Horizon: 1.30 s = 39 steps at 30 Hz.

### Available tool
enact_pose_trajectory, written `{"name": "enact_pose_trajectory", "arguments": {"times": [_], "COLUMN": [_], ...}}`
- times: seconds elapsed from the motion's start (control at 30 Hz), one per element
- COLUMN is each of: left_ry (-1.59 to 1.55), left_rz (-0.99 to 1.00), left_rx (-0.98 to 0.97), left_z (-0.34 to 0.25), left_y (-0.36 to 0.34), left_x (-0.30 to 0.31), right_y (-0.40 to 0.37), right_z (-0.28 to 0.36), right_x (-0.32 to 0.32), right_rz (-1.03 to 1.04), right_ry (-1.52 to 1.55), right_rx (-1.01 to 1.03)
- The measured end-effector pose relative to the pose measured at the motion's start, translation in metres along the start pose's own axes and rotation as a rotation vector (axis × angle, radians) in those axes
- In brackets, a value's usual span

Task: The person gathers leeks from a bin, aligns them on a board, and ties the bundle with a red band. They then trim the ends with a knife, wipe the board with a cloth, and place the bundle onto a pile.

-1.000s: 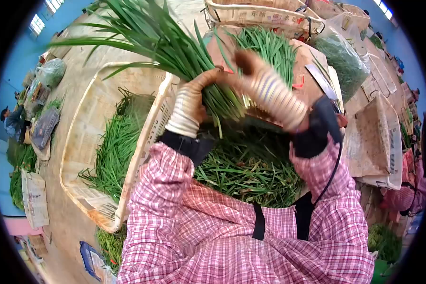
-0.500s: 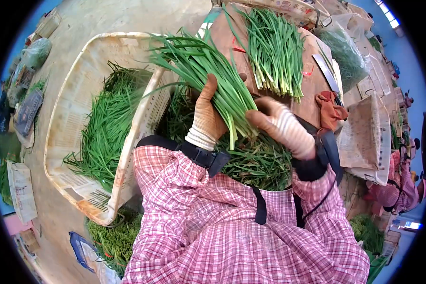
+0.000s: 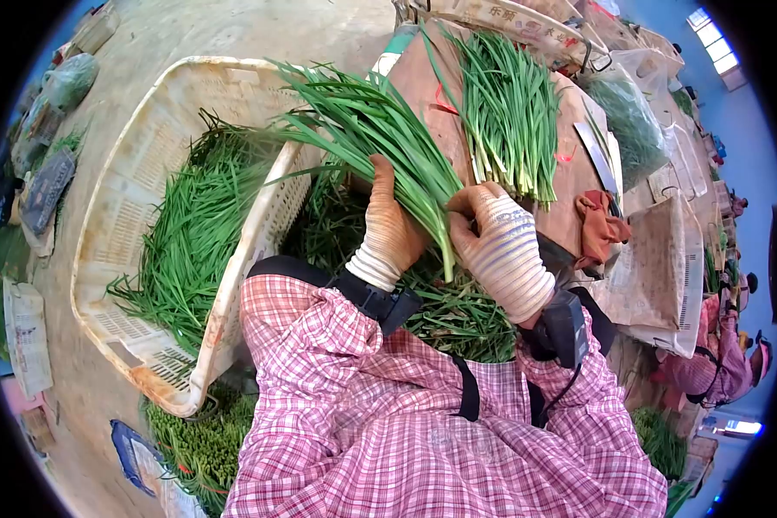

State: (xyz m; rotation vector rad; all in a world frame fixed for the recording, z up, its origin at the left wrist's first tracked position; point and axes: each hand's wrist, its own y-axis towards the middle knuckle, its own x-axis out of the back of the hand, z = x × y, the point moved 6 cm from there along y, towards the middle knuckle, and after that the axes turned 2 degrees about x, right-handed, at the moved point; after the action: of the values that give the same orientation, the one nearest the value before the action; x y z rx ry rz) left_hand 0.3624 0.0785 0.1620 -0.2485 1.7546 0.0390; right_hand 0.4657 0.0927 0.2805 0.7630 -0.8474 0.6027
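Note:
My left hand [image 3: 392,223], in a stained white-cuffed glove, is closed around a bunch of garlic chives [image 3: 380,129]. The leaf tips point up and left over the crate, while the pale stem ends hang down between my hands. At those lower ends my right hand [image 3: 499,242], gloved too, has its fingers curled in a pinch on the stems; the fingertips are partly hidden. Beyond it another bundle of chives [image 3: 514,121] lies on a brown board [image 3: 419,86]. Loose and wilted leaves [image 3: 466,315] lie below my hands.
On my left stands a white plastic crate [image 3: 263,207] with loose chives [image 3: 190,242] in it. A knife [image 3: 596,155] and an orange-red cloth [image 3: 600,226] lie at the board's right side. A bagged green bundle [image 3: 626,121] is farther right. Another person [image 3: 721,363] sits at far right.
My right hand has moved in from a blurred, more spread pose to a pinch at the stem ends. The left hand keeps its hold, and the view has shifted slightly.

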Motion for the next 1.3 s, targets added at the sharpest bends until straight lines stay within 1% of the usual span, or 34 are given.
{"name": "enact_pose_trajectory", "arguments": {"times": [0.03,0.1,0.13,0.2,0.23,0.33,0.37,0.4,0.47,0.5,0.57,0.6,0.63,0.7,0.77,0.8,0.83,0.9,0.93,0.97,1.03,1.07,1.17,1.2,1.3], "left_ry": [0.028,0.082,0.008,0.007,0.006,0.046,0.065,-0.058,0.225,0.367,0.282,0.267,0.253,0.233,0.199,0.212,0.172,0.09,0.046,0.075,-0.013,-0.01,-0.007,-0.036,-0.004], "left_rz": [-0.013,-0.038,-0.016,-0.101,-0.144,-0.098,-0.077,0.014,-0.052,-0.083,-0.15,-0.156,-0.161,-0.091,-0.048,-0.058,-0.026,0.037,0.078,0.059,0.137,0.136,0.151,0.141,0.122], "left_rx": [-0.008,-0.018,0.023,0.004,-0.007,-0.048,-0.062,0.002,-0.063,-0.095,-0.063,-0.075,-0.089,-0.054,-0.008,-0.011,0.005,0.036,0.073,0.068,0.114,0.123,0.093,0.1,0.052], "left_z": [-0.001,0.0,0.004,0.007,0.007,0.005,0.004,0.006,0.006,0.004,0.003,0.001,-0.003,-0.003,0.003,0.004,0.005,0.006,0.007,0.007,0.007,0.007,0.006,0.006,0.007], "left_y": [-0.001,-0.001,0.002,0.004,0.004,0.005,0.006,0.005,0.003,0.001,0.004,0.006,0.008,0.01,0.01,0.01,0.009,0.006,0.005,0.004,0.003,0.002,0.001,0.001,0.003], "left_x": [0.001,0.002,0.004,0.007,0.007,0.006,0.008,0.004,0.007,0.003,0.009,0.01,0.012,0.013,0.009,0.009,0.003,-0.008,-0.009,-0.008,-0.009,-0.009,-0.012,-0.013,-0.01], "right_y": [0.0,0.001,0.002,0.002,0.001,-0.004,-0.005,-0.006,-0.014,-0.018,-0.032,-0.043,-0.047,-0.056,-0.045,-0.037,-0.026,-0.016,-0.014,-0.016,-0.014,-0.016,-0.012,-0.012,0.002], "right_z": [0.0,-0.003,-0.008,-0.014,-0.016,-0.02,-0.017,-0.013,-0.007,-0.006,-0.002,-0.005,-0.005,-0.016,-0.032,-0.037,-0.033,-0.037,-0.049,-0.056,-0.065,-0.069,-0.056,-0.056,-0.042], "right_x": [0.001,-0.002,-0.005,-0.01,-0.011,-0.011,-0.006,0.0,0.007,0.009,0.018,0.02,0.028,0.037,0.057,0.061,0.064,0.04,0.022,0.006,0.002,0.001,0.023,0.018,0.006], "right_rz": [0.012,0.034,0.042,0.041,0.026,-0.039,-0.099,-0.158,-0.238,-0.181,-0.064,0.002,0.161,0.41,0.17,0.057,-0.042,0.03,0.164,0.195,0.115,0.068,-0.164,-0.132,0.128], "right_ry": [0.063,-0.041,-0.102,-0.194,-0.18,-0.11,-0.045,0.02,0.122,0.171,0.271,0.422,0.485,0.32,0.407,0.321,0.181,0.263,0.182,0.495,0.675,0.649,0.255,0.452,0.207], "right_rx": [-0.009,-0.013,-0.015,-0.029,-0.032,-0.025,0.039,0.101,0.244,0.269,0.322,0.251,0.157,0.144,-0.123,-0.202,-0.115,-0.358,-0.324,-0.394,-0.407,-0.405,-0.16,-0.299,-0.317]}}
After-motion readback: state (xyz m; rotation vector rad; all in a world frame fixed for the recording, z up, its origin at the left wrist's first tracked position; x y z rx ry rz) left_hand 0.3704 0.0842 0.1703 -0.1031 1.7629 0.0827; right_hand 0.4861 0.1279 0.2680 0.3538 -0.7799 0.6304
